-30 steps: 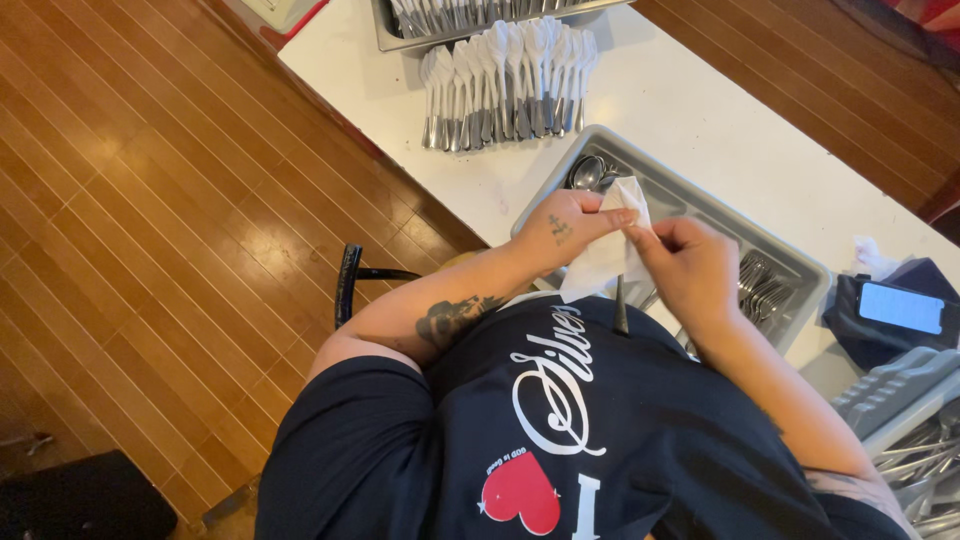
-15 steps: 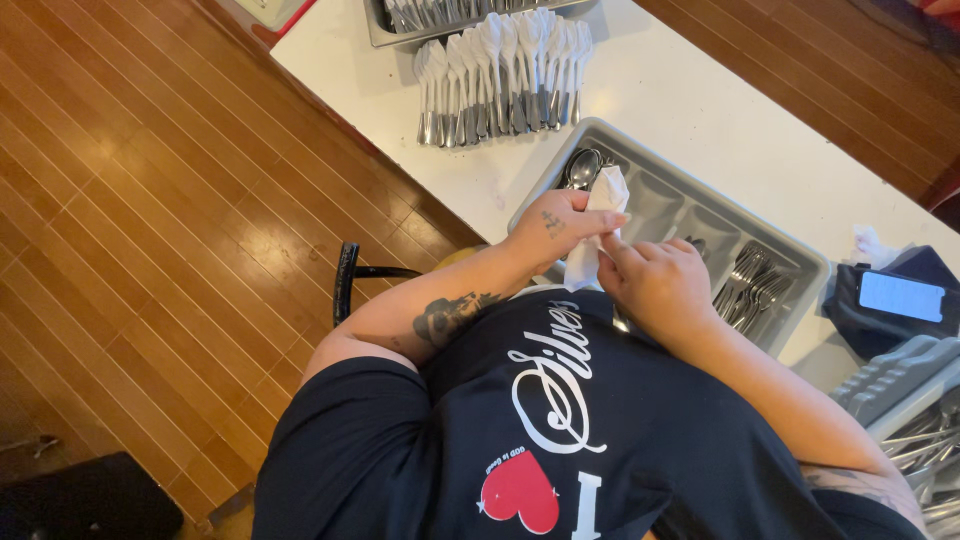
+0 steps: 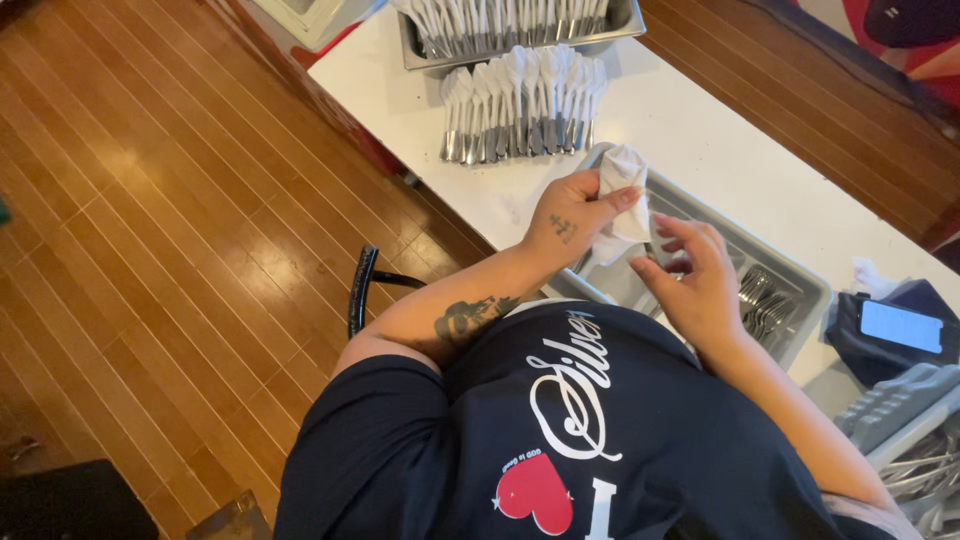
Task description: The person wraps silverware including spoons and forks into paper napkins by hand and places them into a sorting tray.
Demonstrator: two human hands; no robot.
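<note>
Wood floor [image 3: 150, 200] fills the left of the view. A black chair frame [image 3: 362, 290] shows just left of the person's forearm.

White surface [image 3: 700, 130] runs from far left to near right. At its far edge a metal pan [image 3: 520, 35] holds cutlery. Just near of it, a row of spoons [image 3: 520, 100] lies side by side on the surface, bowls pointing far, handles near.

Left hand [image 3: 570, 215]: small mark on its back, fingers closed around a cloth [image 3: 622, 195]. Cloth is white, crumpled and bunched, one wad sticking up above the thumb, a looser fold hanging down between the two hands. It is held above the left end of a grey tray [image 3: 800, 275], not resting on it.

Right hand [image 3: 695, 280]: just right of the cloth, fingers curled inward, tips pinched on a small dark metal piece at the cloth's lower edge. What that piece is cannot be told; most of it is hidden by the fingers and the cloth.

The tray is divided into compartments; forks [image 3: 762, 300] lie in one compartment to the right of the right hand.

Farther right: a dark pouch [image 3: 860, 345] with a phone [image 3: 900, 325] on it, screen lit. At the near right corner, a grey rack [image 3: 900, 410] with more cutlery, partly cut off by the frame.
</note>
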